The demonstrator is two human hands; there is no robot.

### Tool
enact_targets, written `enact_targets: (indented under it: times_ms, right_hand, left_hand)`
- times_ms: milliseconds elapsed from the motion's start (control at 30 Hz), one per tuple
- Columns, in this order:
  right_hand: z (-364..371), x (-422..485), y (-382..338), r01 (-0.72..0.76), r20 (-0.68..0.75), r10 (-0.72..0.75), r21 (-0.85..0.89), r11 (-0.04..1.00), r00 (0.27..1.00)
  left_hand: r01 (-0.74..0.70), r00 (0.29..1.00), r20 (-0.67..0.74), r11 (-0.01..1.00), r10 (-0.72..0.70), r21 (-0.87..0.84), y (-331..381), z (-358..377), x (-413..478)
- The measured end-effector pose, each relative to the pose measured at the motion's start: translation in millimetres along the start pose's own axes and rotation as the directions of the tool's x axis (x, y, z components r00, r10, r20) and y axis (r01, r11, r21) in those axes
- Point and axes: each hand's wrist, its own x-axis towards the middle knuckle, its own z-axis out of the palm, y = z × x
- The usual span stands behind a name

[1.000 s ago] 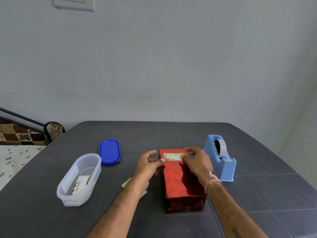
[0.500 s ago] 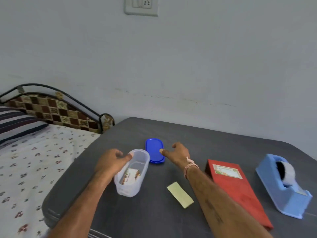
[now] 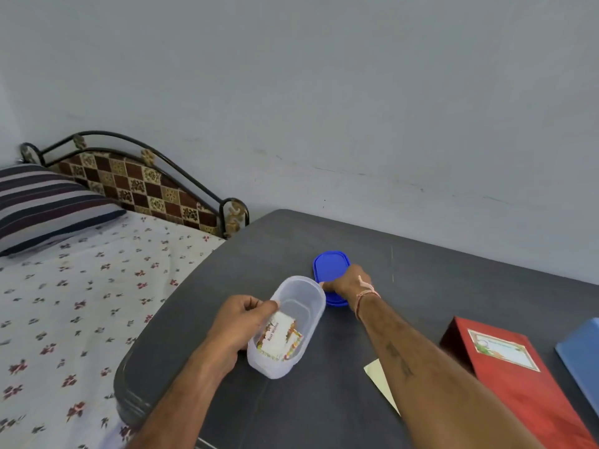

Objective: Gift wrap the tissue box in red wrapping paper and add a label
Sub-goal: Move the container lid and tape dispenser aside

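Note:
The tissue box wrapped in red paper [image 3: 515, 380] lies at the right of the dark table, a white label [image 3: 502, 349] stuck on its top. My left hand [image 3: 241, 322] grips the left wall of a clear plastic tub [image 3: 308, 306] that holds several label cards [image 3: 278, 340]. My right hand [image 3: 348, 283] pinches the near edge of the blue lid [image 3: 329, 265], which lies just behind the tub.
A pale yellow backing strip [image 3: 377, 375] lies on the table [image 3: 421, 273] beside my right forearm. The blue tape dispenser [image 3: 583, 361] is cut off at the right edge. A bed with a floral sheet [image 3: 81, 286] adjoins the table's left side.
Both hands left the wrapped box and moved left. My left hand took hold of the tub and my right hand reached the blue lid and closed on its edge. The view swung left.

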Motion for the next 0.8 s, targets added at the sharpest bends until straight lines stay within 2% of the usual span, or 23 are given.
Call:
enact_targets:
  times_ms: [67,167,300,500,633,700,800]
  right_hand:
    - [-6,-5,3,0.017,0.019,-0.021,0.204,0.979,1.0]
    - [-22,-33,10,0.023,0.113,-0.101,0.547,0.837,0.989]
    - [-41,-95,24,-0.003,0.242,-0.279,0.761,0.649,0.929]
    - [-45,-155,48,0.04,0.194,-0.391,0.855,0.516,0.9]
    - [-43,-167,61,0.058,0.158,-0.353,0.846,0.53,0.922]
    - [-45,-172,67,0.016,0.179,-0.317,0.85,0.527,0.931]
    - [-50,-177,76,0.088,0.147,-0.361,0.823,0.561,0.921]
  left_hand:
    - [0.023,1.0,0.009,0.997,-0.023,-0.08,2,1,-1]
    - [0.059,0.998,0.03,0.963,-0.053,-0.264,-1,8,0]
    - [0.087,0.996,0.061,0.907,-0.067,-0.413,-2,32,-3]
    - [0.167,0.975,0.221,0.726,-0.021,-0.667,7,75,-34]
    - [0.19,0.961,0.274,0.618,0.042,-0.763,10,88,-59]
    - [0.187,0.952,0.294,0.597,0.086,-0.78,9,92,-66]
    - [0.211,0.93,0.346,0.587,0.126,-0.781,11,98,-76]
